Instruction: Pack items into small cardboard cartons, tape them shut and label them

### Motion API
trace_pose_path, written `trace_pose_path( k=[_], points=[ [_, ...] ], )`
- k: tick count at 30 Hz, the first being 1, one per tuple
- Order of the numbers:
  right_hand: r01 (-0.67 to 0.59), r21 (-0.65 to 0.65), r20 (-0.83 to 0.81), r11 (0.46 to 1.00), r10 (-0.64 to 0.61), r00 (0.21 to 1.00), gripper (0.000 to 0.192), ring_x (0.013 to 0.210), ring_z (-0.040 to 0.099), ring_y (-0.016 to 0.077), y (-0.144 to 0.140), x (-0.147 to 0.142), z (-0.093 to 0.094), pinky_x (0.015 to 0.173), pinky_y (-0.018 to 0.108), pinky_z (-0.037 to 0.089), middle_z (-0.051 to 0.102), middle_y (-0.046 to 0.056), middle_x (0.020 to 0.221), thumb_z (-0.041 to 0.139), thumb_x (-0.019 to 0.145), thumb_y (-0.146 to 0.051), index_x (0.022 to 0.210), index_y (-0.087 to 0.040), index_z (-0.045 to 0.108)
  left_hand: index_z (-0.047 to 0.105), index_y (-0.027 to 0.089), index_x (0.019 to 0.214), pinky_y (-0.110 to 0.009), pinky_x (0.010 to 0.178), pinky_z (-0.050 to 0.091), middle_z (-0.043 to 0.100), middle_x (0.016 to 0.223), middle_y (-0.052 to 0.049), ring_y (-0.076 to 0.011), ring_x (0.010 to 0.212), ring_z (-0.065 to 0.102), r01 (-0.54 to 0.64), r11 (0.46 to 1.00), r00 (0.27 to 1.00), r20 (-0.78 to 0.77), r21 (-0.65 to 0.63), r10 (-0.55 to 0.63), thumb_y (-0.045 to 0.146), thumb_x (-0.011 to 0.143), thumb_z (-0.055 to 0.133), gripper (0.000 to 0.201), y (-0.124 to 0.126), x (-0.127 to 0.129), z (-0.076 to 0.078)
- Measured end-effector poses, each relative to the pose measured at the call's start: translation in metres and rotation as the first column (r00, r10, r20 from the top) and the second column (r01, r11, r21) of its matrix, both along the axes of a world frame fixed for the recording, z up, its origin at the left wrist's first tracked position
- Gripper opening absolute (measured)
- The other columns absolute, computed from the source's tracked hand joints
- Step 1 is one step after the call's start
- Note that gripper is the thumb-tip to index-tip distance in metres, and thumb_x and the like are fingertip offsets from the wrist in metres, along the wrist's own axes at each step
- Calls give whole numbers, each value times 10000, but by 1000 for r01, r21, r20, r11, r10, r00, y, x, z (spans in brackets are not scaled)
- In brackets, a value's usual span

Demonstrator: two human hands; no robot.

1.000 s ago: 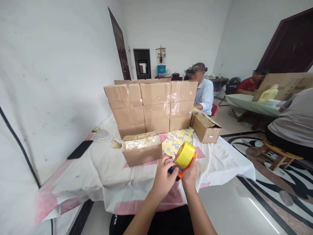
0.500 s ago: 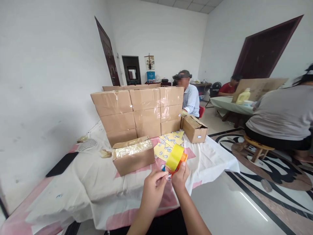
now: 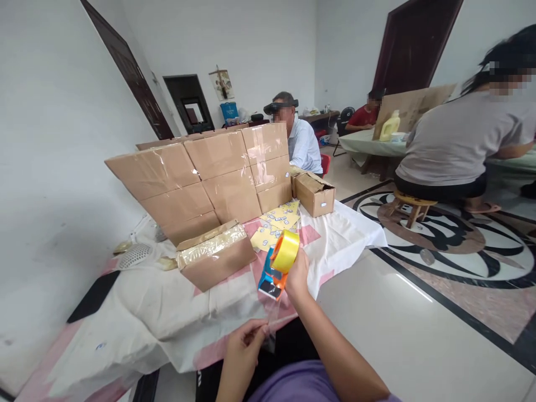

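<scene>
My right hand (image 3: 298, 274) is closed around a tape dispenser (image 3: 272, 279), orange and blue, carrying a yellow-looking roll of tape (image 3: 287, 251). Lower down, near the table's front edge, my left hand (image 3: 247, 341) pinches the free end of a clear tape strip (image 3: 274, 318) that runs down from the dispenser. Beyond and to the left of the dispenser lies a small cardboard box (image 3: 221, 258), its top covered with shiny tape. Yellow printed sheets (image 3: 276, 220) lie on the table just behind the roll.
Stacked cardboard boxes (image 3: 221, 173) form a wall across the table, with another box (image 3: 316, 195) at its right end. A black flat object (image 3: 94, 296) lies on the cloth (image 3: 142, 312) at left. One person (image 3: 304, 145) sits behind the boxes; others sit at a table on the right.
My left hand has moved down and away from the dispenser, drawing out a length of clear tape. The dispenser has turned in my right hand. The view has tilted downward and shifted right.
</scene>
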State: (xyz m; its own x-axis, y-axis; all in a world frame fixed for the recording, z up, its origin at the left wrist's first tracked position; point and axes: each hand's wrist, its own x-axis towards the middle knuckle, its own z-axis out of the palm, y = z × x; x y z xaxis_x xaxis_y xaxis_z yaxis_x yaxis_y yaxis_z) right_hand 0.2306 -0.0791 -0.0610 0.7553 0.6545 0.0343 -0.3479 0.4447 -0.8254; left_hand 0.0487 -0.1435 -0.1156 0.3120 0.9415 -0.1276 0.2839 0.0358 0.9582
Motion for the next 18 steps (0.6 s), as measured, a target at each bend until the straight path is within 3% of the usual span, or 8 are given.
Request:
trace_pose_path(
  k=[4, 7, 12, 15, 18],
  points=[
    [-31, -32, -49, 999, 30, 998, 468, 582, 630, 186, -26, -1, 9, 549, 296, 530, 641, -5, 648, 603, 849, -671, 764, -211, 594, 837, 205, 913, -270, 612, 504, 774, 800, -67, -195, 668, 635, 54, 993, 998, -42, 106, -50, 561, 828, 708, 388, -1, -10, 6],
    [5, -74, -26, 997, -7, 1000, 483, 575, 598, 178, -48, 10, 9, 540, 291, 523, 601, -4, 607, 636, 828, -669, 673, -216, 573, 846, 241, 907, -289, 714, 511, 799, 894, -69, -214, 778, 676, 149, 974, 987, -84, 169, -136, 475, 879, 662, 299, -11, -14, 18],
    [78, -149, -4, 986, -79, 997, 435, 637, 627, 187, -51, 30, 7, 583, 295, 536, 620, 3, 667, 588, 890, -622, 754, -209, 606, 850, 252, 922, -296, 710, 495, 808, 947, -68, -222, 790, 681, 179, 982, 972, -166, 58, -168, 422, 846, 668, 261, -21, -14, 35],
    [82, -174, -56, 981, -93, 994, 394, 656, 658, 186, -43, 25, 7, 594, 295, 547, 645, -7, 724, 570, 871, -594, 838, -205, 618, 847, 223, 887, -295, 727, 491, 805, 888, -66, -226, 793, 685, 160, 986, 972, -178, 39, -151, 390, 836, 658, 257, -11, -11, 30],
    [25, -178, -41, 984, -33, 999, 429, 670, 670, 205, -48, 11, 6, 628, 317, 560, 638, 0, 680, 568, 843, -629, 775, -209, 623, 845, 209, 915, -296, 737, 494, 807, 889, -63, -225, 790, 688, 146, 989, 975, -173, 33, -138, 386, 853, 636, 280, 1, -14, 21]
  ],
)
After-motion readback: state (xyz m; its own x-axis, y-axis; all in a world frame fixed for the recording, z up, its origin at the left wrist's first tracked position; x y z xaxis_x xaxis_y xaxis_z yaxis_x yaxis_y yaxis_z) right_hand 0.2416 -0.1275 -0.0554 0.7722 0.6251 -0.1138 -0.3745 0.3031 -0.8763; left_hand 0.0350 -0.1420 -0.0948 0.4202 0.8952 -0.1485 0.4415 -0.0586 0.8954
